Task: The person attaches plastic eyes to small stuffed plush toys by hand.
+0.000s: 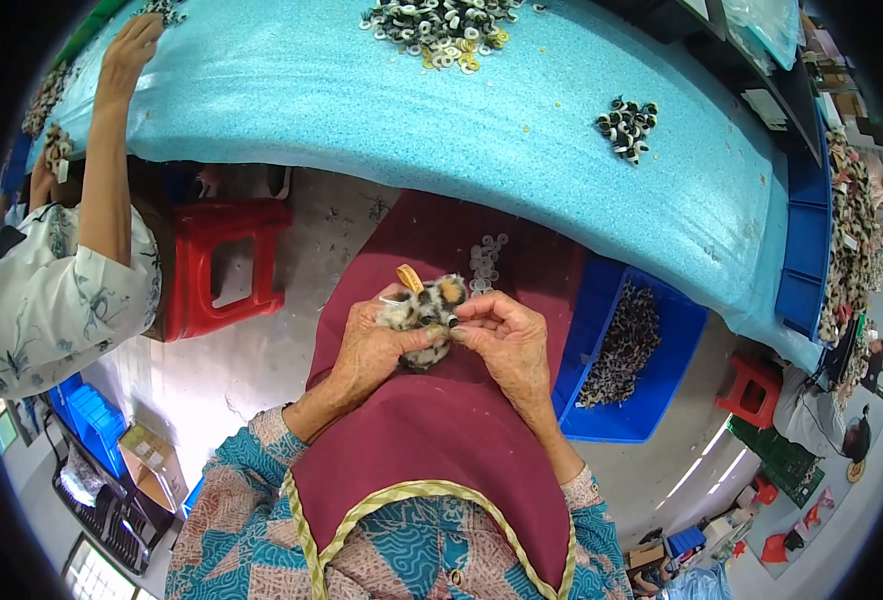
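Observation:
Over my lap, my left hand (369, 340) is wrapped round a small spotted plush animal head (423, 325) in cream, black and grey. It has an orange-lined ear and a yellow ribbon loop (410, 278) at the top. My right hand (506, 340) pinches thumb and finger together at the side of its face, on a small black toy eye (452, 321) that the fingertips partly cover. Several pale plastic washers (485, 262) lie on the dark red apron (391, 440), just beyond my right hand.
On the blue-covered table (561, 110) lie a heap of black and white plastic pieces (441, 25) and a smaller black-and-white pile (626, 130). A blue bin (616, 425) of spotted plush pieces stands at my right. A co-worker's arm (111, 180) reaches over the table at left, near a red stool (223, 265).

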Available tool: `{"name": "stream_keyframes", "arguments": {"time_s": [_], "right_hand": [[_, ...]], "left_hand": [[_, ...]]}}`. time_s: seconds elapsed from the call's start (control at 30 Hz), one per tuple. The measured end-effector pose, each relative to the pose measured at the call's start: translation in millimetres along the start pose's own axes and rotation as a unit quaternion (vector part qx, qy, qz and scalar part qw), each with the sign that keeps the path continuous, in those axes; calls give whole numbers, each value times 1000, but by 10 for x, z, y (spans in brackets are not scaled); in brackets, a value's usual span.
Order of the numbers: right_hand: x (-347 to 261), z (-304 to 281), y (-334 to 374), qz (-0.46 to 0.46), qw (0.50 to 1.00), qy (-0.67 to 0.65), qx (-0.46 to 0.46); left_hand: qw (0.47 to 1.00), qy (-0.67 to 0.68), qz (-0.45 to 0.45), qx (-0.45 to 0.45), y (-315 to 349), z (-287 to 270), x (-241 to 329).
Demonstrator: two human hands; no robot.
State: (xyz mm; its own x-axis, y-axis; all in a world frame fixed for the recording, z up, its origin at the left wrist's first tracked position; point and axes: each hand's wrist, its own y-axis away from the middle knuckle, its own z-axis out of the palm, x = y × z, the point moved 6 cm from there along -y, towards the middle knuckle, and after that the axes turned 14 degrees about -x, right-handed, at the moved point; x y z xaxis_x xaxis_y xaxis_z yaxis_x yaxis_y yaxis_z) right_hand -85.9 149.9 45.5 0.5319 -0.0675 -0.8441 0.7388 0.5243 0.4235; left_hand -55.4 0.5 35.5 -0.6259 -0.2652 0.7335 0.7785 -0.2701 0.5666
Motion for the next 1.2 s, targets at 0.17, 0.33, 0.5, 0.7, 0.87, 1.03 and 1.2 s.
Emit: {"name": "stream_keyframes", "arguments": {"time_s": [0.17,0.33,0.5,0.7,0.87,1.03,1.2], "right_hand": [[113,-9,31,25,999,22,-6],[175,-30,25,6,997,76,17],[137,-3,29,-49,987,151,21],[-97,75,100,-152,934,324,17],[-53,91,132,-163,926,340,3],[-46,-262,88,-62,991,120,7],[250,-184,-117,2,996,-26,-90]], "left_hand": [[998,-50,32,2,8,31,-6],[998,37,-34,-25,-69,62,-25],[986,126,-94,-52,-104,79,-146],[981,136,-97,-100,-100,83,-233],[982,103,-120,-107,-79,77,-219],[974,91,-125,-165,-24,153,-113],[973,38,-108,-202,11,249,-36]]}}
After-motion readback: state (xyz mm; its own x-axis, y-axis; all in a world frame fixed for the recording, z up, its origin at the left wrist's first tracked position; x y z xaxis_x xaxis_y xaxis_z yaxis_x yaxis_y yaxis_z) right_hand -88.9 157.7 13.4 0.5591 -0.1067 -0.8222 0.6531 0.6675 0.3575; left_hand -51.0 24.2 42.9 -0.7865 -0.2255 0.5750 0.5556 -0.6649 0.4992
